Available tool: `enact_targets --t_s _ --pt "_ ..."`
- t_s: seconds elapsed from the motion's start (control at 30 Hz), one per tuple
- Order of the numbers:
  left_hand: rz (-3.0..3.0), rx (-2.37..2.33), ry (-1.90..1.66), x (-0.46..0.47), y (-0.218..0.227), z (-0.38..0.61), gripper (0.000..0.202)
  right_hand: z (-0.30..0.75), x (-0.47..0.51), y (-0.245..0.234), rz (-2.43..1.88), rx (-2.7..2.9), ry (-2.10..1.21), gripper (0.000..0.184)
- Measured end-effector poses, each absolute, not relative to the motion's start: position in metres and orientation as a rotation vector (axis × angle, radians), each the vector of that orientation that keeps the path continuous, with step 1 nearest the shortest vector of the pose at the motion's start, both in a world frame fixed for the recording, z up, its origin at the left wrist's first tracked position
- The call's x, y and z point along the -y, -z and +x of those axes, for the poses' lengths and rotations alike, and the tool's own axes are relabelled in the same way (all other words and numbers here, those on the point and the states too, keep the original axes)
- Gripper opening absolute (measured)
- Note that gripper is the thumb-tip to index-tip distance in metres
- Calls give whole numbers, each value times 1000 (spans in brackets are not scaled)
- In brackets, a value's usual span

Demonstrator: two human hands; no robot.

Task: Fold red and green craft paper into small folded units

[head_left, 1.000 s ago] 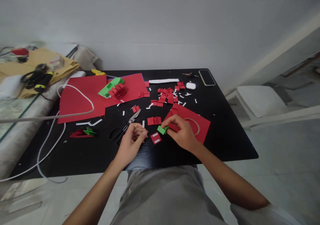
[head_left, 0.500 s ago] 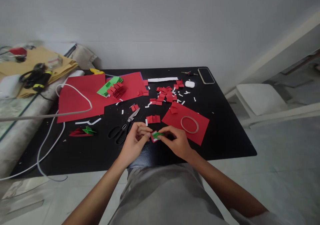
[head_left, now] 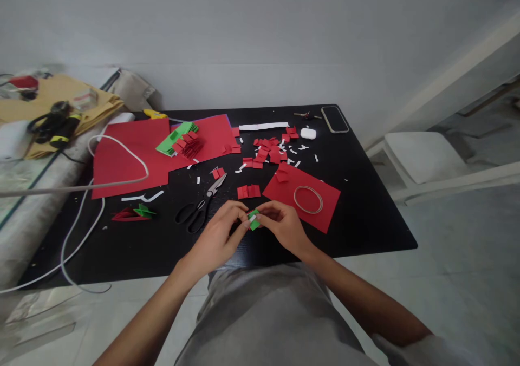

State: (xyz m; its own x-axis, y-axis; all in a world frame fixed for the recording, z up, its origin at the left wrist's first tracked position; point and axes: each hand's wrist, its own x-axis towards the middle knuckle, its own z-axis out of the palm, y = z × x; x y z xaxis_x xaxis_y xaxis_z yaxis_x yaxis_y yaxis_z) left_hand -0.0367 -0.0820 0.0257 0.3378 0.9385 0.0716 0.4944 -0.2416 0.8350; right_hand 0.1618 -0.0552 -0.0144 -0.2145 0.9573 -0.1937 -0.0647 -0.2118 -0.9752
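A plain grey wall [head_left: 260, 30] rises behind the black surface [head_left: 365, 214]. To the right, a white seat [head_left: 424, 157] stands over pale floor [head_left: 459, 279] tiles, in soft, dim light.

Looks like smooth matt paper in green piece [head_left: 255, 224], near; ditto red sheet [head_left: 284, 189], right. Shows dull-shine metal in scissor blades [head_left: 217, 184], smooth blk plast. in handles [head_left: 200, 212]. Reads as low-sheen blk on worktop [head_left: 357, 214], glossy glass on phone [head_left: 335, 119], far right, & matt creased cloth in grey clothing [head_left: 268, 317], near.
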Motion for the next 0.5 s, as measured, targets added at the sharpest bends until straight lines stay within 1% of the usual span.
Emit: enact_targets --t_s 0.2,0.5 --pt "1867 -1251 -768 79 -23 -32 16 159 58 11 -1167 1227 -1517 19" --pt "1881 -1263 -767 78 -18 -33 15 159 56 13 -1161 1199 -1545 20"
